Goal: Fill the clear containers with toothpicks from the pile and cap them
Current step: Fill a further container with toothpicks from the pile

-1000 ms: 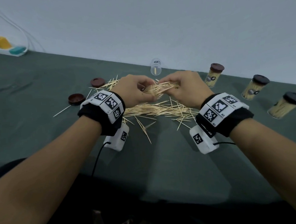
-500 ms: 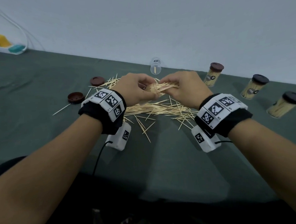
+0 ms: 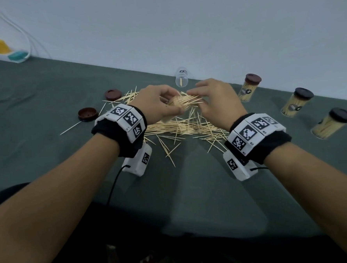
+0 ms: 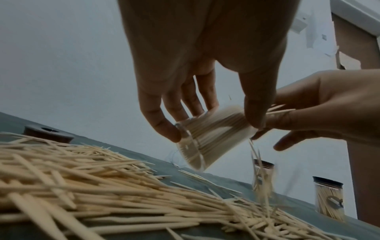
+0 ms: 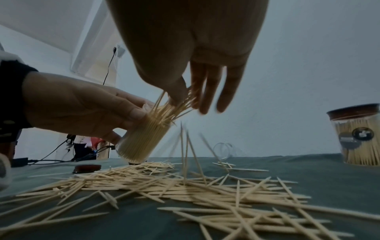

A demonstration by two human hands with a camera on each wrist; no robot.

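My left hand [image 3: 167,106] grips a clear container [image 3: 175,103] packed with toothpicks, tilted over the toothpick pile [image 3: 188,128] on the green cloth. In the left wrist view the thumb and fingers curl round the container [image 4: 213,134]. My right hand [image 3: 202,101] is at its mouth with fingers straight, touching the toothpick ends that stick out [image 5: 174,107]. A few loose toothpicks [image 5: 186,154] are dropping onto the pile [image 5: 185,186]. An empty clear container [image 3: 181,80] lies on its side behind the hands.
Three capped, filled containers [image 3: 248,90] [image 3: 295,101] [image 3: 330,125] stand in a row at the right. Two brown lids [image 3: 113,94] [image 3: 87,114] lie left of the pile. A power strip [image 3: 7,54] sits at the far left by the wall.
My right hand has let go of the bundle and spread its fingers. Some toothpicks now fall from the container's mouth. The left hand has tilted the container up slightly.
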